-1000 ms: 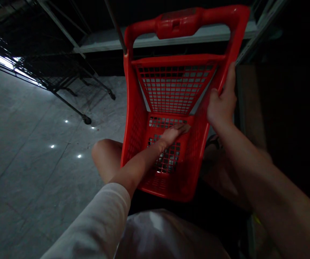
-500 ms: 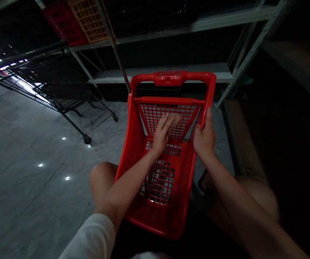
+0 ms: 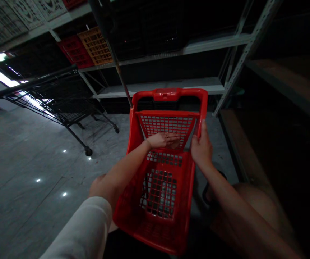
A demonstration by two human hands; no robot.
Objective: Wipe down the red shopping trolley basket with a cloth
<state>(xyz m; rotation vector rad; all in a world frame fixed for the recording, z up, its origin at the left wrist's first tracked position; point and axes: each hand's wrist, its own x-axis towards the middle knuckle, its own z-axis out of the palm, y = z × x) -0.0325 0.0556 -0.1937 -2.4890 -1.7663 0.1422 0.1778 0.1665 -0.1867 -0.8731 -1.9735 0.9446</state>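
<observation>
Between my knees stands a red plastic shopping cart (image 3: 183, 187) with grid openings in its floor and back panel. My left hand (image 3: 160, 140) reaches inside it, fingers stretched out and pressing a crumpled tan cloth (image 3: 174, 143) against the grid back panel (image 3: 168, 122). The cloth is partly hidden under the fingers. My right hand (image 3: 202, 149) is closed around the cart's right side rim, thumb on the inner side. A thin pole (image 3: 124, 82) rises from the cart's upper left corner.
A black wire shopping cart (image 3: 71, 111) stands to the left on the grey tiled floor (image 3: 17, 172). Behind, a white metal shelf (image 3: 165, 86) carries a red crate (image 3: 76, 52) and a yellow crate (image 3: 95, 45). At right runs a low ledge (image 3: 243, 144).
My left hand has turned sideways, its fingers now pointing right, with the cloth lower on the back panel. My right hand keeps its hold on the rim. The view has shifted, showing more shelving.
</observation>
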